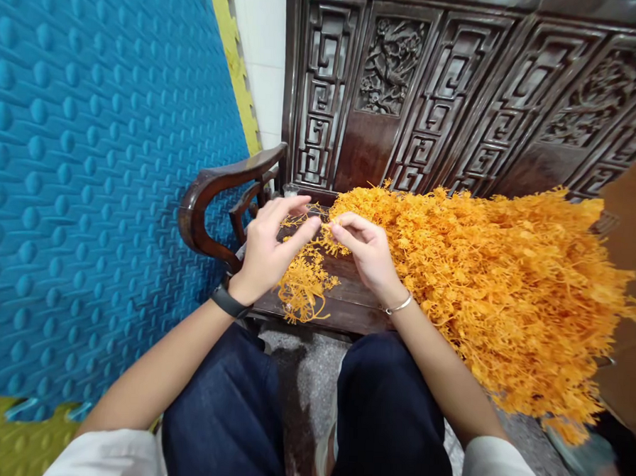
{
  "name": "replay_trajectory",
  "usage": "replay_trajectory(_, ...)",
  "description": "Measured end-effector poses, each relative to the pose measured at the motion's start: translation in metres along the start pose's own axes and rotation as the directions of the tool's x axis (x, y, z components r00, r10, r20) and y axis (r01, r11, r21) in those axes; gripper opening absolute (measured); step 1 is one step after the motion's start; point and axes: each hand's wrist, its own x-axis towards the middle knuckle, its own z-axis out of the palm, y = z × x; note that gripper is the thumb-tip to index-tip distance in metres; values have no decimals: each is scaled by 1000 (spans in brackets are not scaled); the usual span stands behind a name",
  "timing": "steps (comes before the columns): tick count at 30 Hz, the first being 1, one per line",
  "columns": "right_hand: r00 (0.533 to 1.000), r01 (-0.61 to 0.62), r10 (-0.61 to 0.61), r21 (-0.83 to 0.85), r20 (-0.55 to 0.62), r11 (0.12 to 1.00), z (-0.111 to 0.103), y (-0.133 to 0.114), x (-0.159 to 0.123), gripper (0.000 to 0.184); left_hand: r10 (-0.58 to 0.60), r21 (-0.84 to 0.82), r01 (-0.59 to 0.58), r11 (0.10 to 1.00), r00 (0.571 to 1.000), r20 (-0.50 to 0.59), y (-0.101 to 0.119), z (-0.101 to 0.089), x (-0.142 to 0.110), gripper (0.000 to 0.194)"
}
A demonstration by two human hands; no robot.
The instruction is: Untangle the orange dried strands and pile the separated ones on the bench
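Observation:
My left hand is raised over the bench seat, its thumb and fingers apart with nothing visible between them. Opposite it, my right hand has thumb and forefinger pinched together on a small orange plastic flower piece, mostly hidden by the fingertips. Below the left hand, a small tangle of orange plastic stems and flowers lies on the dark wooden seat. Close by on the right rises a large heap of the same orange plastic flowers.
A carved dark wooden backrest stands behind the seat. The bench's curved armrest is at the left, beside an upright blue foam mat with yellow edging. A brown cardboard piece borders the heap at the far right.

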Motion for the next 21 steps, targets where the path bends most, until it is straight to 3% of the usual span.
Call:
replay_trajectory(3, 999, 13, -14, 12, 30, 1000, 2, -1, -1, 20, -21, -130, 48, 990, 979, 203, 1, 5, -3, 42)
replay_trajectory(6, 1000, 7, -7, -14, 12, 1000, 2, 0, -1, 21, -104, -193, 165, 967, 951, 290, -4, 9, -3, 40)
replay_trajectory(10, 1000, 13, -12, -57, 7, 998, -1, 2, 0, 24, -114, -133, 166, 977, 937, 331, -12, 8, 0, 24)
replay_trajectory(14, 1000, 13, -13, -110, 4, 994, -3, 3, 0, 26, -66, -72, 93, 993, 947, 316, -15, 5, 1, 28)
replay_trajectory(18, 999, 22, -18, -148, 30, 989, -3, 4, 0, 27, -78, -40, 100, 994, 926, 369, -14, 4, 0, 38)
replay_trajectory(21, 997, 38, -25, -170, 76, 985, -4, 6, 0, 25, -79, -56, 108, 992, 920, 383, -11, 5, -2, 33)
